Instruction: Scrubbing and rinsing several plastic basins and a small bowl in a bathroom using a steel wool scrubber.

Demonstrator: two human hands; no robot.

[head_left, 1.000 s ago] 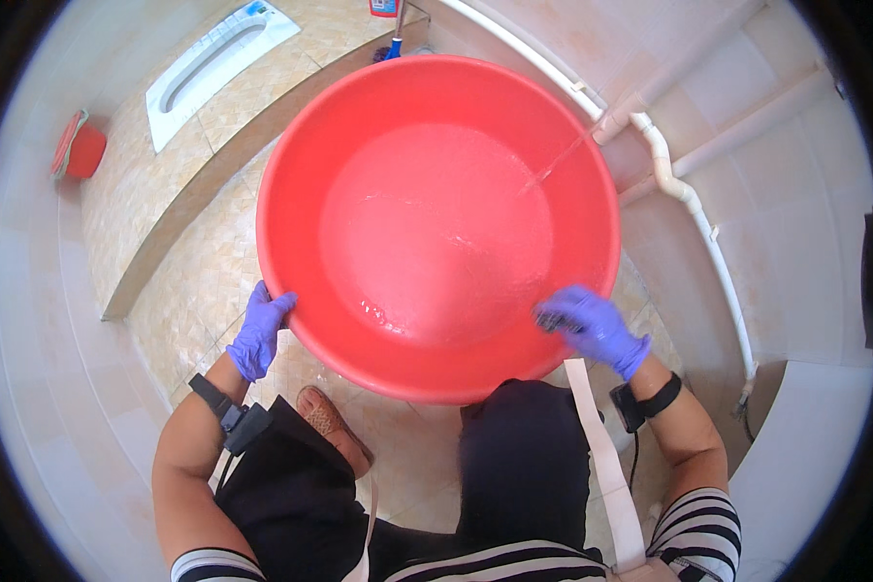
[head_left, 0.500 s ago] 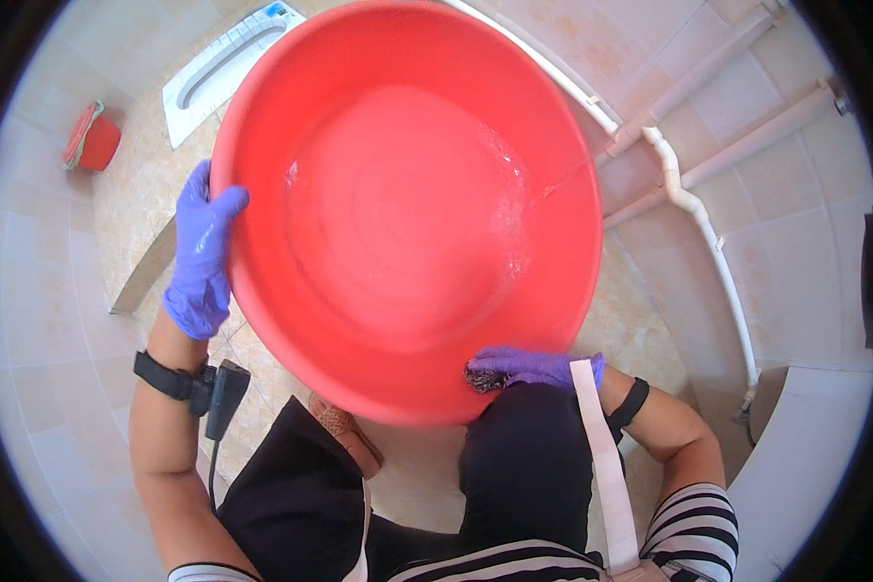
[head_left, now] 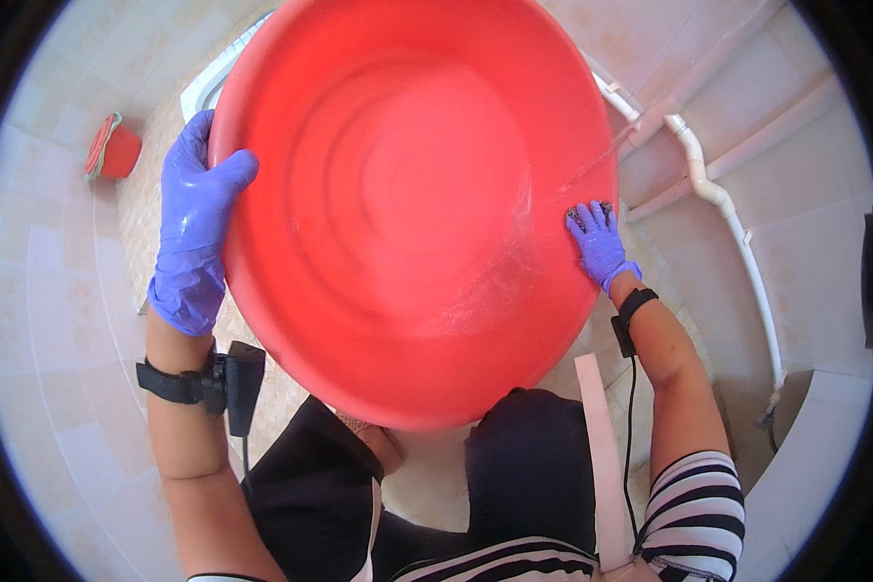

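Note:
A large red plastic basin [head_left: 427, 373] is tilted in front of me, with some water along the lower right of its inside. My left hand [head_left: 196, 213], in a purple glove, is closed on its left rim, thumb on the inner side and the fingers hidden behind. My right hand [head_left: 601, 242], also gloved in purple, lies against the inner right wall near the rim. Under its fingertips it holds a dark, metallic-looking mesh scouring pad [head_left: 606, 207], mostly covered by the fingers.
Pipes [head_left: 694, 155] run along the tiled wall at the right. A small red bin [head_left: 118, 152] with a liner stands at the left. Behind the basin, part of a white squat toilet [head_left: 209, 82] shows. My knees in dark trousers [head_left: 533, 466] are just below the basin.
My right hand has moved with the scouring pad from the near rim up to the right inner wall. The basin has tipped and risen a little, and its water has shifted toward the lower right.

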